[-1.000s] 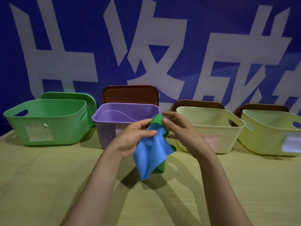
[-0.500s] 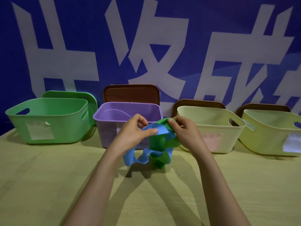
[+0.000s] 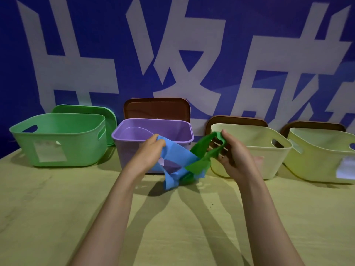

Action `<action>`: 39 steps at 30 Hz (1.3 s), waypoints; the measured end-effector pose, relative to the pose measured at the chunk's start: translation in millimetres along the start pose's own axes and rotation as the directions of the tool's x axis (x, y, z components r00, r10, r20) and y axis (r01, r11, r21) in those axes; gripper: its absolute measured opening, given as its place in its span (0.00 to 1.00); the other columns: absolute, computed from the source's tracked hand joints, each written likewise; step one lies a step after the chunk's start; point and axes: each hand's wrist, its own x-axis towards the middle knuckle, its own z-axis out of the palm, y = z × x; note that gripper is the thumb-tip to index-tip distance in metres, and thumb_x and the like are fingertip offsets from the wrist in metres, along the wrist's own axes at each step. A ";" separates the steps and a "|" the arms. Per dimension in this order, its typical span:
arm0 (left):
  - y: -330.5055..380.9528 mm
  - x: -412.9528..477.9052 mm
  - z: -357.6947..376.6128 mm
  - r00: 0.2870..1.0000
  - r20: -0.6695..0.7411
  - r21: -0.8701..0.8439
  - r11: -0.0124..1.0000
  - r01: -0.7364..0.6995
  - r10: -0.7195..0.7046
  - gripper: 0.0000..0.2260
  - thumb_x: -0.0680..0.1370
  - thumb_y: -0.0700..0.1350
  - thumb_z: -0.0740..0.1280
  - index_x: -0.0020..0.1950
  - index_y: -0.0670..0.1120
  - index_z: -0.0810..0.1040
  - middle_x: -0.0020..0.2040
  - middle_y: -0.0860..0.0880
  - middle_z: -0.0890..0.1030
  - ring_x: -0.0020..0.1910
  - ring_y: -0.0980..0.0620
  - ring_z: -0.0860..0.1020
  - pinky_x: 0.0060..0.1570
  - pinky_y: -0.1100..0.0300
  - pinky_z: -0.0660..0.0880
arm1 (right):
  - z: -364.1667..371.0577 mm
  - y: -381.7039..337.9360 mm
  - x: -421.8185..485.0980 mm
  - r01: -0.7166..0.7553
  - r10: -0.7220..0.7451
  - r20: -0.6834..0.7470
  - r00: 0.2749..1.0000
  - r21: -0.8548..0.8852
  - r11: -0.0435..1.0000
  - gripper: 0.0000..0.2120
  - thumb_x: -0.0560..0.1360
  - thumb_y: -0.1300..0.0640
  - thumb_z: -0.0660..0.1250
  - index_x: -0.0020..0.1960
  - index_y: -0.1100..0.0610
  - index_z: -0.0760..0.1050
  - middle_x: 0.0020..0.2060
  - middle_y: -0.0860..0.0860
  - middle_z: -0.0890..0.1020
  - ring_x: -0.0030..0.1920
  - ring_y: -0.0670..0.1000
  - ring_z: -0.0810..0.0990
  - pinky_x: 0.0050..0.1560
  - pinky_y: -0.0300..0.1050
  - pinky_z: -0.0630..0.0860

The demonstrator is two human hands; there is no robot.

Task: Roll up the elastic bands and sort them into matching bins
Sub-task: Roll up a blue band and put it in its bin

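Left hand [image 3: 148,152] pinches the blue elastic band [image 3: 173,156]. Right hand [image 3: 233,156] pinches the green elastic band [image 3: 199,152]. The thin, limp strips tangle between the hands, in front of the purple bin [image 3: 134,131]. The matte yellowish table [image 3: 57,208] meets a blue banner wall [image 3: 192,54]. Smooth, round-cornered plastic bins line the far edge with narrow gaps between them: green bin [image 3: 57,141], purple, pale yellow bin [image 3: 255,148], yellow-green bin [image 3: 317,156].

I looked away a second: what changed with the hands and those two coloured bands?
The left hand pulled the blue band leftward and the right hand drew the green band rightward, spreading the bunched pair apart. Both hands kept their grips. The bins and lids stayed put.
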 end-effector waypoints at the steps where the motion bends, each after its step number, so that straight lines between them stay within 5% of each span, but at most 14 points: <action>1: 1.4 -2.1 3.0 1.000 0.016 -0.041 0.999 0.019 -0.018 0.08 0.76 0.38 0.58 0.38 0.47 0.67 0.38 0.47 0.71 0.38 0.48 0.68 0.34 0.57 0.65 | 1.0 -0.4 -1.4 0.001 -0.002 0.045 0.999 0.026 1.000 0.08 0.80 0.55 0.60 0.48 0.57 0.77 0.37 0.51 0.83 0.37 0.48 0.83 0.45 0.44 0.78; 4: 6.9 -11.0 13.0 0.988 0.152 -0.142 0.990 0.021 0.001 0.15 0.75 0.32 0.54 0.45 0.49 0.75 0.41 0.48 0.75 0.37 0.51 0.73 0.31 0.66 0.69 | 5.4 0.6 -3.5 0.039 -0.037 0.121 0.992 -0.012 0.999 0.07 0.80 0.59 0.60 0.49 0.55 0.77 0.38 0.51 0.82 0.34 0.46 0.80 0.35 0.42 0.79; 6: 5.1 -14.3 19.7 0.959 0.280 -0.123 0.992 -0.005 0.040 0.11 0.78 0.37 0.58 0.47 0.48 0.79 0.45 0.51 0.78 0.46 0.51 0.76 0.41 0.67 0.70 | 7.3 2.1 -4.1 0.051 -0.050 0.131 0.990 -0.008 0.999 0.06 0.80 0.60 0.60 0.51 0.55 0.76 0.39 0.51 0.81 0.34 0.48 0.78 0.31 0.40 0.79; 10: -9.0 -13.8 24.4 0.901 0.434 0.255 0.961 -0.110 -0.012 0.14 0.66 0.59 0.75 0.46 0.54 0.83 0.51 0.52 0.83 0.53 0.54 0.78 0.54 0.57 0.73 | 6.6 0.5 -7.1 0.056 -0.051 0.179 0.983 -0.023 0.998 0.04 0.80 0.57 0.59 0.51 0.54 0.72 0.41 0.52 0.84 0.29 0.47 0.75 0.25 0.38 0.74; 14: -14.9 -9.5 26.8 0.940 0.338 0.452 0.869 -0.200 0.041 0.06 0.74 0.51 0.71 0.42 0.50 0.80 0.49 0.47 0.80 0.48 0.50 0.77 0.48 0.56 0.72 | 2.5 -3.9 -10.7 0.047 -0.013 0.182 0.983 -0.183 0.982 0.04 0.78 0.55 0.63 0.45 0.53 0.72 0.33 0.52 0.80 0.22 0.44 0.66 0.21 0.33 0.62; 17: -7.7 -9.0 31.0 0.987 0.151 0.044 0.997 -0.065 0.058 0.08 0.80 0.43 0.61 0.40 0.48 0.70 0.44 0.46 0.76 0.40 0.51 0.72 0.41 0.57 0.68 | -7.6 0.8 -8.0 0.063 0.010 0.118 0.993 -0.600 0.798 0.09 0.77 0.52 0.66 0.40 0.56 0.75 0.29 0.51 0.74 0.21 0.43 0.66 0.21 0.34 0.62; 20: 3.7 -9.1 31.0 0.985 0.057 -0.582 0.796 0.166 -0.164 0.12 0.78 0.38 0.58 0.35 0.45 0.67 0.29 0.47 0.72 0.28 0.53 0.72 0.30 0.62 0.70 | -16.5 6.2 -2.2 -0.003 0.011 0.003 1.000 -0.868 0.496 0.11 0.75 0.49 0.68 0.48 0.57 0.79 0.33 0.51 0.77 0.31 0.47 0.74 0.29 0.39 0.68; 24: 6.7 -8.6 18.8 0.947 0.261 -0.781 0.535 0.321 -0.186 0.09 0.79 0.45 0.64 0.43 0.42 0.78 0.35 0.46 0.80 0.33 0.51 0.80 0.37 0.59 0.79 | -23.6 11.9 6.4 -0.089 0.035 -0.083 0.996 -0.962 0.258 0.17 0.76 0.49 0.67 0.60 0.59 0.75 0.49 0.55 0.81 0.48 0.53 0.79 0.47 0.46 0.76; 28: 8.5 -8.3 23.2 0.974 0.214 -0.800 0.557 0.222 -0.080 0.07 0.79 0.43 0.64 0.44 0.41 0.76 0.35 0.46 0.75 0.37 0.52 0.74 0.46 0.60 0.73 | -23.6 20.8 13.9 -0.085 0.069 -0.081 0.994 -0.995 0.052 0.29 0.72 0.50 0.72 0.68 0.59 0.68 0.63 0.58 0.75 0.58 0.57 0.77 0.58 0.51 0.76; 30: 11.4 -8.5 19.9 0.981 0.194 -0.831 0.534 0.159 0.009 0.07 0.77 0.45 0.66 0.47 0.41 0.76 0.39 0.45 0.75 0.42 0.51 0.74 0.52 0.58 0.71 | -22.3 20.9 11.2 0.009 0.100 0.019 0.995 -0.994 0.107 0.31 0.71 0.51 0.73 0.70 0.56 0.66 0.67 0.56 0.71 0.63 0.55 0.74 0.61 0.49 0.74; 32: 14.2 -8.6 13.2 0.978 0.197 -0.852 0.504 0.140 0.062 0.12 0.73 0.47 0.67 0.52 0.42 0.77 0.45 0.44 0.77 0.46 0.50 0.77 0.55 0.56 0.73 | -19.9 16.8 3.1 0.149 0.185 0.213 0.959 -0.939 0.309 0.28 0.72 0.50 0.72 0.70 0.52 0.68 0.67 0.51 0.71 0.65 0.51 0.72 0.62 0.45 0.72; 35: 15.3 -9.2 10.3 0.983 0.175 -0.873 0.471 0.126 0.061 0.10 0.77 0.46 0.64 0.55 0.42 0.76 0.48 0.44 0.80 0.47 0.50 0.79 0.54 0.55 0.76 | -13.6 13.1 -8.9 0.220 0.437 0.485 0.757 -0.820 0.529 0.25 0.73 0.51 0.72 0.68 0.51 0.70 0.63 0.48 0.75 0.62 0.46 0.75 0.61 0.41 0.73; 37: 14.4 -9.2 10.3 0.988 0.151 -0.873 0.474 0.114 0.041 0.08 0.79 0.46 0.63 0.54 0.43 0.77 0.46 0.45 0.81 0.45 0.49 0.79 0.51 0.55 0.77 | -11.3 19.3 -8.4 0.236 0.523 0.514 0.680 -0.829 0.507 0.26 0.72 0.54 0.73 0.67 0.51 0.70 0.61 0.50 0.78 0.58 0.48 0.78 0.60 0.44 0.75; 39: 13.1 -9.7 7.2 0.987 0.149 -0.875 0.473 0.106 0.054 0.09 0.79 0.47 0.63 0.54 0.44 0.77 0.45 0.45 0.82 0.44 0.49 0.81 0.48 0.55 0.79 | -9.0 25.9 -5.3 0.250 0.528 0.422 0.737 -0.896 0.368 0.24 0.73 0.55 0.72 0.67 0.53 0.70 0.57 0.53 0.80 0.47 0.49 0.81 0.51 0.43 0.78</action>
